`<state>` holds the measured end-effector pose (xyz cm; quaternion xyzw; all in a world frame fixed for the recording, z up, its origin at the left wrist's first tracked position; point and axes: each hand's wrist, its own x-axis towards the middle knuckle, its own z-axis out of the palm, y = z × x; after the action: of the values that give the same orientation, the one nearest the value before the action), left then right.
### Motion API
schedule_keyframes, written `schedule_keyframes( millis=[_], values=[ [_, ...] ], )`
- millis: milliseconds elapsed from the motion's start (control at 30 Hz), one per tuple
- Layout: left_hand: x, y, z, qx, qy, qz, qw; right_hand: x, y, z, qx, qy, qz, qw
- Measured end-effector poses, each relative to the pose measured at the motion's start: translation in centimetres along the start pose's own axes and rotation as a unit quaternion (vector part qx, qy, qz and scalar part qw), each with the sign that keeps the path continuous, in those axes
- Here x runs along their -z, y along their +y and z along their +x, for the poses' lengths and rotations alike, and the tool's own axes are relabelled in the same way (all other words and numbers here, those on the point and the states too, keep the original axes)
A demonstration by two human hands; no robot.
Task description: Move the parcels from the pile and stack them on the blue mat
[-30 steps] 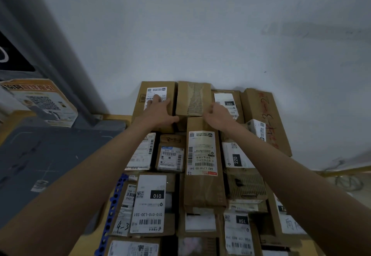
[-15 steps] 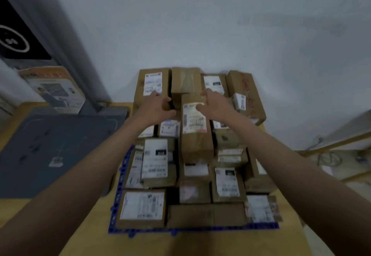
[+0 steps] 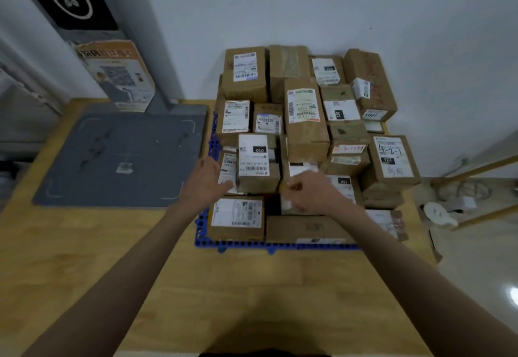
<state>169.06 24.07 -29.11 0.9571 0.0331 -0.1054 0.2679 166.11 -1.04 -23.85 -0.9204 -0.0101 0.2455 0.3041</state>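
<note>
Several brown cardboard parcels with white labels are stacked in rows on the blue mat [image 3: 253,244], against the white wall. A long parcel [image 3: 305,121] lies on top in the middle of the stack. My left hand [image 3: 207,181] hovers at the stack's near left side with relaxed fingers, beside the parcel labelled 010 [image 3: 256,163]. My right hand [image 3: 312,192] hangs over the near middle of the stack, its fingers loosely curled and holding nothing. Neither hand grips a parcel.
The mat sits on a wooden table [image 3: 238,286]. A grey flat platform [image 3: 120,155] lies left of the mat, with a grey column [image 3: 126,34] and a poster behind it. Right of the table are the floor, wooden rails and cables [image 3: 462,194].
Both hands let go of the long parcel at the far middle of the stack and drew back toward me. The parcel stays on top. The view pulled back and shows the mat's front edge.
</note>
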Motion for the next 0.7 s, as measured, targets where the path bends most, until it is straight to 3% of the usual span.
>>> schedule_keyframes(
  millis=[100,200,433,700],
  values=[
    [-2.5,-2.9,-1.8,0.051,-0.099,0.026,0.993,-4.3,1.7,0.2,-0.04,-0.073,-0.047,0.995],
    [-4.9,-4.7,-3.7,0.043,-0.15,0.03,0.987,-8.2,3.5,0.5,-0.057,-0.09,-0.084,0.991],
    [-7.9,-5.2,-5.6,0.02,-0.147,0.035,0.988,-13.5,6.4,0.1,-0.104,-0.063,-0.066,0.99],
    [-8.6,-5.4,-5.6,0.015,-0.152,0.019,0.988,-14.7,5.0,0.6,-0.065,-0.084,-0.006,0.994]
  ],
)
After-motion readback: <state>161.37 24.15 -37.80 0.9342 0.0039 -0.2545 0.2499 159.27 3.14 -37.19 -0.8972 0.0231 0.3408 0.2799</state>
